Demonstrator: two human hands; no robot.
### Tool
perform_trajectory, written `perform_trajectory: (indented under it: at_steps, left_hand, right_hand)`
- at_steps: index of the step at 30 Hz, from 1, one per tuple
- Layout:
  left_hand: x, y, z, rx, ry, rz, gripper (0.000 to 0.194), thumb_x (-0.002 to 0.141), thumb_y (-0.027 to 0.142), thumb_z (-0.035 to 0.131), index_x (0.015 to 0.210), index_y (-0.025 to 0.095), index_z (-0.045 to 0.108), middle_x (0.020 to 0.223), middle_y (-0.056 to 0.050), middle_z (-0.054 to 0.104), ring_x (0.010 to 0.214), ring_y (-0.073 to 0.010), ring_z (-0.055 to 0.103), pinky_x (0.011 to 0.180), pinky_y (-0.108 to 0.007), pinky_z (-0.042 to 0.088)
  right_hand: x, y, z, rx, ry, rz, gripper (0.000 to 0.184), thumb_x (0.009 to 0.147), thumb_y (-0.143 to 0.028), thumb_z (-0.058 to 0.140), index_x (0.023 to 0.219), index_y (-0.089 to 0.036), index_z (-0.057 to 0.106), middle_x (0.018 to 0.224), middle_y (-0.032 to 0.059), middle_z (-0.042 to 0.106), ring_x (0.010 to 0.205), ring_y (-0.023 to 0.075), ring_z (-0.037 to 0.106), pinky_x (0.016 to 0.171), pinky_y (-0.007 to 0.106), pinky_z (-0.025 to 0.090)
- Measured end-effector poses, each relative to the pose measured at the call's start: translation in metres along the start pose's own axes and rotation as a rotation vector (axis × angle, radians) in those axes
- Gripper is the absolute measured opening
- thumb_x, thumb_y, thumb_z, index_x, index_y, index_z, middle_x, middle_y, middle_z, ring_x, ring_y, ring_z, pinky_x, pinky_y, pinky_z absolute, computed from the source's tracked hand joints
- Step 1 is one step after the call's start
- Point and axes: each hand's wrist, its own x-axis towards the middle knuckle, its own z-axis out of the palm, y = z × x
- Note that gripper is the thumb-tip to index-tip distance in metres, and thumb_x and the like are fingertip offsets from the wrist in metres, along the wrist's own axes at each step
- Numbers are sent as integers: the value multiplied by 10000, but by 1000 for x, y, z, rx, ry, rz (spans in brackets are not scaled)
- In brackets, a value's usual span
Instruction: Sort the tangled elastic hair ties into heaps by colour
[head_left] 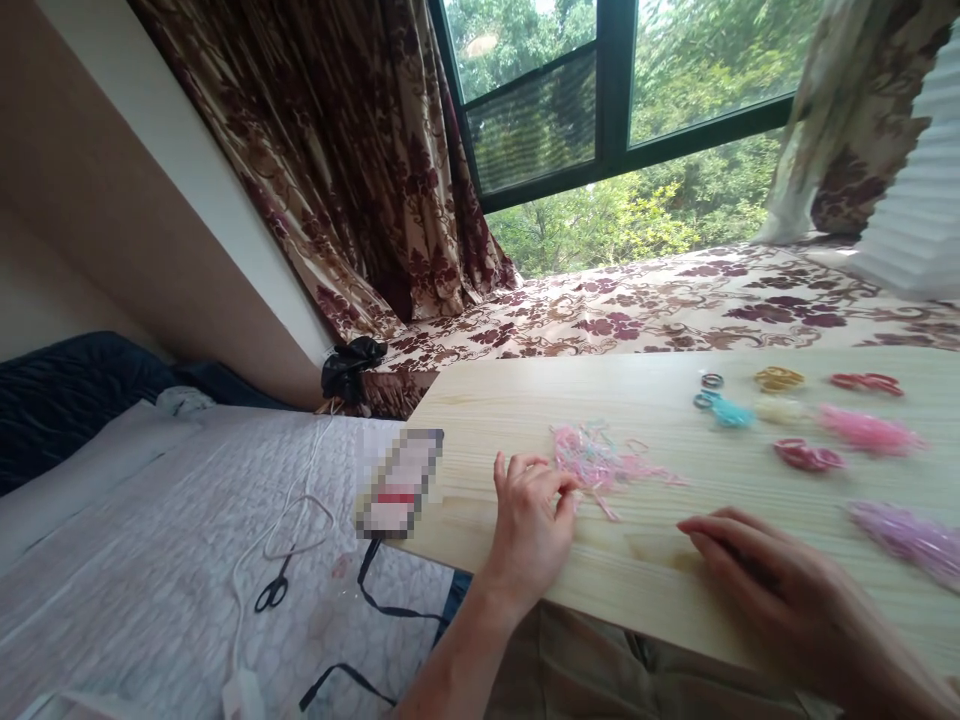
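On the pale wooden board, a loose heap of thin pink and pastel strands (pixel 592 455), like small elastic bands, lies beside my left hand (pixel 536 505). Its thumb and index finger come together at the heap's near edge, while the other fingers curl loosely; anything between the tips is too small to make out. My right hand (pixel 772 570) rests low over the board to the right, thumb and fingers pressed together and pointing left. Whatever it may hold is hidden. A purple bundle of strands (pixel 907 540) lies to its right, and a dark pink bunch of bands (pixel 808 455) beyond it.
The wooden board (pixel 480 400) also carries a pink bundle (pixel 870 430), yellow bands (pixel 778 379), red bands (pixel 866 384) and a blue bundle (pixel 729 411). A blurred phone-like object (pixel 401 485) sits at its left edge. Scissors (pixel 271 592) and a white cable (pixel 244 570) lie on the bed.
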Motion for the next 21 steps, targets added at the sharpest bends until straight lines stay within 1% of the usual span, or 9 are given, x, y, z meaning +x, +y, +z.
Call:
perform_trajectory:
  at_steps: [4, 7, 14, 16, 18, 21]
  left_hand:
    - [-1, 0, 0, -7, 4, -12, 177, 779, 65, 638, 810, 228, 698, 868, -17, 724, 1040, -217, 597, 1129, -571, 214]
    - [-1, 0, 0, -20, 3, -11, 165, 778, 76, 659, 808, 233, 703, 875, -8, 726, 1023, -206, 605, 1136, -563, 202]
    - [-3, -3, 2, 14, 55, 34, 130, 811, 131, 660, 807, 249, 712, 886, -5, 715, 1010, -211, 593, 1124, -559, 204]
    - [-3, -3, 1, 6, 66, 47, 119, 820, 151, 653, 807, 250, 718, 879, -8, 702, 1002, -215, 580, 1104, -532, 249]
    - [-2, -4, 0, -49, 69, 35, 104, 824, 170, 648, 801, 239, 723, 871, -17, 689, 982, -216, 571, 1054, -483, 326]
    - [0, -4, -2, -246, 24, -25, 102, 822, 195, 634, 762, 208, 714, 862, -29, 687, 969, -208, 573, 965, -393, 409]
  right_hand:
    - [1, -3, -1, -2, -7, -2, 285, 909, -414, 488, 925, -232, 707, 866, 66, 708, 757, 190, 684, 661, 266, 553]
    - [2, -3, -3, -5, -46, -20, 251, 903, -382, 505, 920, -229, 703, 869, 63, 711, 759, 182, 686, 652, 252, 551]
    - [4, -11, -4, -25, 20, -32, 280, 911, -372, 471, 853, -223, 701, 804, 54, 709, 700, 171, 686, 602, 246, 544]
    - [6, -15, -5, -28, 34, -27, 288, 909, -374, 465, 839, -228, 704, 787, 48, 710, 686, 169, 686, 587, 244, 543]
    - [7, -17, -5, -35, 45, -32, 286, 906, -373, 466, 832, -233, 705, 772, 39, 709, 669, 162, 684, 576, 238, 541]
    - [8, -17, -5, -35, 52, -32, 285, 903, -385, 472, 817, -244, 705, 772, 31, 709, 669, 160, 683, 582, 236, 543]
